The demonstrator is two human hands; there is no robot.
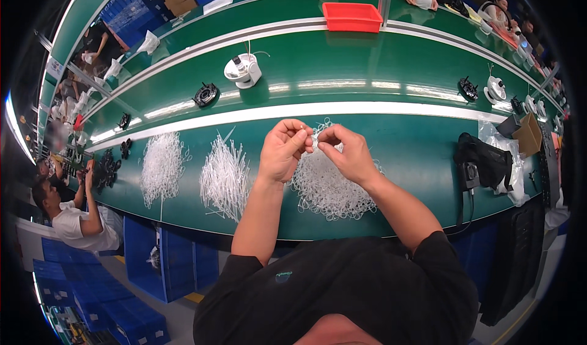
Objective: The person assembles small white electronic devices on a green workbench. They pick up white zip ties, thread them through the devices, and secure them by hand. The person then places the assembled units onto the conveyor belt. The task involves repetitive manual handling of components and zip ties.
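Head view: left hand point(285, 151) and right hand point(350, 155) both pinch a thin white tie point(315, 139); light, steady fingertip pressure seems advisable.

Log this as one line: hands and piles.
left hand: pinching | right hand: pinching | grip contents: unclear | table: looped-strip pile, straight-strip pile, leftmost white pile

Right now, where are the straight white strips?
In the head view, the straight strips lie left of centre on the bench, between the leftmost white pile and rightmost white pile.
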